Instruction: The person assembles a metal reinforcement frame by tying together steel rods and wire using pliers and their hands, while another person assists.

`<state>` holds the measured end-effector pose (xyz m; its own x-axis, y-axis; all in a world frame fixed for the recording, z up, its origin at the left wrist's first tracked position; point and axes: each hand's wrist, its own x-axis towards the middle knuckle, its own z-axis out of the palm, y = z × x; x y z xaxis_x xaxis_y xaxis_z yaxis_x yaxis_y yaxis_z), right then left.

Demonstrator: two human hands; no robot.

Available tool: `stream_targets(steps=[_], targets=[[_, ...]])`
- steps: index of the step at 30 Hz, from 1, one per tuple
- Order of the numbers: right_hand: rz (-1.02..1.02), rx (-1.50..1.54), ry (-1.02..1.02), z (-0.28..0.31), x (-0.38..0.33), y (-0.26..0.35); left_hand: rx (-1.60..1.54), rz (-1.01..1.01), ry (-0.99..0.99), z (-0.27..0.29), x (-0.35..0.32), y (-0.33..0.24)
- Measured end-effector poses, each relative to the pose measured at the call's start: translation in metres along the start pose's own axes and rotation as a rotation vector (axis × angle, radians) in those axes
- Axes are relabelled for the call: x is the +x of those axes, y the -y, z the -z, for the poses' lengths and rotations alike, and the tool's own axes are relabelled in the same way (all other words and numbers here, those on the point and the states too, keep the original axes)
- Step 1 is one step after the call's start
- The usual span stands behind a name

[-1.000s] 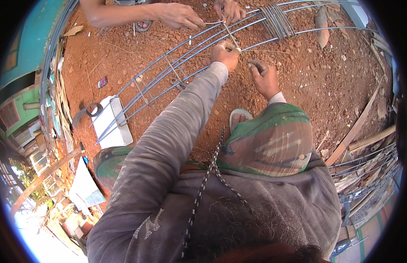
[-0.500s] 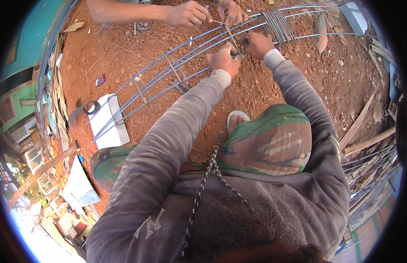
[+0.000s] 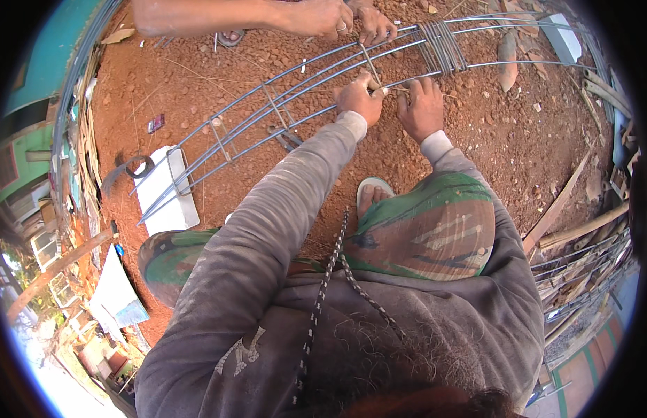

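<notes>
Evidently mid-job: long steel bars [image 3: 322, 64] run diag. across reddish soil [image 3: 497, 132], L end over a white block [image 3: 176, 214], R end nr a pale block [image 3: 562, 39]. Done (judged by spacing): toward the L, at least two spaced stirrups [image 3: 275, 106] cross the bars well apart, prob. already set; ties too small to verify. In hand, ctr: one stirrup [image 3: 370, 63] across the bars, its near corner at the L hand [image 3: 360, 99], thumb & fingers closed on it. R hand [image 3: 422, 111] just beside, fingers narrow & curled at the near bar; a thin strand [image 3: 449, 95] shows nr the fingertips, but whether it is gripped, can't tell. Co-worker's hands [image 3: 374, 26] are at the far corner, fingers bunched; exact hold hidden. This joint thus looks unfinished. Left: R of ctr, a tight bundle of stirrups [image 3: 443, 49] sits packed around the bars, apparently not yet spaced; est. progress partial, w/ most stirrups in that bundle.
</notes>
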<state>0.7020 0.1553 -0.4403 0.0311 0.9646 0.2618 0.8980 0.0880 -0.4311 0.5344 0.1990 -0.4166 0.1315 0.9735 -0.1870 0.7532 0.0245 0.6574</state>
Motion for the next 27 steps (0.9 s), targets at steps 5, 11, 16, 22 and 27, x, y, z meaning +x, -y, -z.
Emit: stream_targets(steps=[5,11,16,22,27], targets=[[0.019,-0.046,0.081,-0.016,-0.019,-0.010,-0.059,-0.065,-0.029,-0.006,-0.001,0.002],[-0.450,0.665,0.359,0.006,-0.013,0.001,-0.010,-0.192,-0.070,-0.008,-0.005,0.012],[-0.867,1.374,0.329,-0.001,-0.032,0.013,-0.128,-0.352,-0.096,0.000,-0.003,0.029],[-0.415,0.693,0.196,-0.003,-0.032,0.043,-0.036,-0.491,-0.132,0.000,-0.008,0.035],[0.057,0.330,0.231,0.020,0.005,0.028,0.045,-0.492,-0.113,-0.001,-0.010,0.031]])
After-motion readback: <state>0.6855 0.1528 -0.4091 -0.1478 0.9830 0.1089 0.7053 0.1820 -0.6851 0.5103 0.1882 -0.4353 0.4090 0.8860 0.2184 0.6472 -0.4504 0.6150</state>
